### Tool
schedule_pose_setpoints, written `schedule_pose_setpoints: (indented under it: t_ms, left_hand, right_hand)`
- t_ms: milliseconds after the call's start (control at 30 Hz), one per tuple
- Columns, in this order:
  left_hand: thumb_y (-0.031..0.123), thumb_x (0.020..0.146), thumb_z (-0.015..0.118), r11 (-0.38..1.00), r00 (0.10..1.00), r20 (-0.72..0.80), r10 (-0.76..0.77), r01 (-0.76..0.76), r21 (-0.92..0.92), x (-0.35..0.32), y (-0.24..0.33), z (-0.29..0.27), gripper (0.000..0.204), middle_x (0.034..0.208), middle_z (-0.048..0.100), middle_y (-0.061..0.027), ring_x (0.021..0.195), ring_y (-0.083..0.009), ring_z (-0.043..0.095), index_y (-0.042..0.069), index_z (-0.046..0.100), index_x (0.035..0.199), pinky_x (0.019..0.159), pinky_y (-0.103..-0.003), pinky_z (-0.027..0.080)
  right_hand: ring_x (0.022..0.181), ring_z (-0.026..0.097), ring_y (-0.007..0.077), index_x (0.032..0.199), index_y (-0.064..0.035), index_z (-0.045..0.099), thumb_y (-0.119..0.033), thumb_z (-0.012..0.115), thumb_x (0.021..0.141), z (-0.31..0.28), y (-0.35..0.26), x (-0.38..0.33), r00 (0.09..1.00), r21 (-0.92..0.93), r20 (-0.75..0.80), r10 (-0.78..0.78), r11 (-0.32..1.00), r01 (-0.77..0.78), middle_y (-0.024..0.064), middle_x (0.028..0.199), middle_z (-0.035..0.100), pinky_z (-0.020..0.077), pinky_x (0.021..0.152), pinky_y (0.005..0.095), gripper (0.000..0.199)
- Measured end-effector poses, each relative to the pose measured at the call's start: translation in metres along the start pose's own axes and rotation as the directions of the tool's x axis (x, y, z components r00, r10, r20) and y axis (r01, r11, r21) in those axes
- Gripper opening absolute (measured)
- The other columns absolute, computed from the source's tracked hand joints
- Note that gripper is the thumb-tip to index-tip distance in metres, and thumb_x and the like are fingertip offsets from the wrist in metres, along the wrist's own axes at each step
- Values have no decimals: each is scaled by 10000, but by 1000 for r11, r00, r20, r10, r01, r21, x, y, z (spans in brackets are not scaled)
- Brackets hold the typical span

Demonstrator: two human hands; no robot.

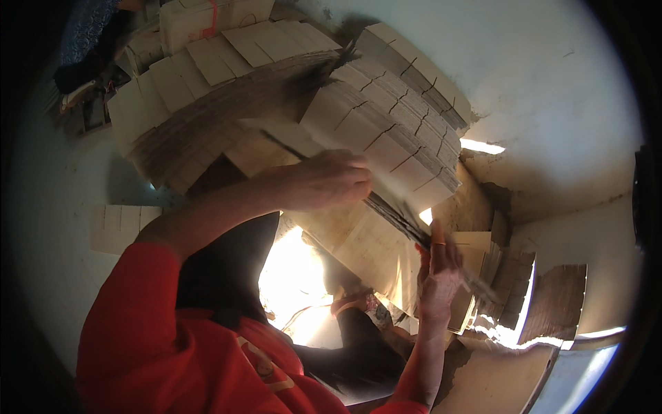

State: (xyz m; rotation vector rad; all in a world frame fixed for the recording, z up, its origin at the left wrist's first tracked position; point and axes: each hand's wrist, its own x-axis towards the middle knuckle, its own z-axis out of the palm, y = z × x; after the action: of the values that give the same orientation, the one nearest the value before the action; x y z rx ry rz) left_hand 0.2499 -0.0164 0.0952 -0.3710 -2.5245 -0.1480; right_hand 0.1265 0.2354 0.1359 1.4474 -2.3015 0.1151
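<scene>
A thin stack of cardboard sheets (398, 218), seen edge-on as a dark slanting band, runs between my two hands. My left hand (329, 181) is closed over its upper part, fingers curled. At the lower right end, my right hand (441, 272) grips the stack, thumb and fingers around the edge; it is slightly blurred. Flat tan cardboard (369, 252) lies beneath the stack. Just beyond my hands sits a large pile of slotted cardboard pieces (379, 138), with dark cut lines across its top.
Long rows of stacked cardboard (207, 62) curve along the far left. More cardboard stacks (552, 303) stand at the right beside a pale wall (545, 90). A small cardboard stack (117, 224) is at the left. Bright light (296, 276) glares on the floor near my legs.
</scene>
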Motion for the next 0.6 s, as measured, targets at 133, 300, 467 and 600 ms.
schedule_pose_setpoints:
  t_ms: [133, 300, 467, 600]
  left_hand:
    - [77, 653, 660, 865, 931, -355, -85, 246, 438, -72, 2, -75, 184, 1055, 605, -127, 917, -263, 576, 11, 614, 818, 749, -393, 516]
    - [138, 766, 656, 456, 836, -358, -415, 532, 714, -150, -84, -83, 378, 1077, 575, -117, 1005, -260, 541, 17, 549, 1108, 843, -403, 468]
    - [184, 911, 502, 271, 591, -57, -805, 452, 850, -282, -192, -61, 473, 1349, 432, -186, 1265, -320, 396, -17, 399, 1327, 1065, -442, 305]
    - [212, 908, 501, 519, 679, 24, -734, 537, 665, -264, -190, -76, 337, 1147, 535, -213, 1074, -354, 513, -6, 517, 1165, 912, -433, 408]
  right_hand:
    - [1120, 538, 316, 1212, -7, 520, -69, 616, 863, -29, -13, 3, 903, -171, -405, -147, 982, 83, 146, 1124, 580, 386, 984, 488, 368]
    - [1095, 544, 309, 1160, -36, 559, -15, 559, 817, 2, 19, -33, 966, -225, -257, -24, 974, -36, 134, 1122, 579, 392, 941, 523, 343]
    - [1031, 532, 266, 1125, -46, 554, -66, 507, 811, 67, 105, -104, 948, -264, -148, 282, 913, -313, 113, 1016, 579, 369, 926, 493, 318]
    - [1014, 522, 283, 1112, -54, 542, -106, 550, 811, 71, 164, -155, 825, -381, -170, 539, 736, -560, 109, 997, 558, 398, 856, 470, 306]
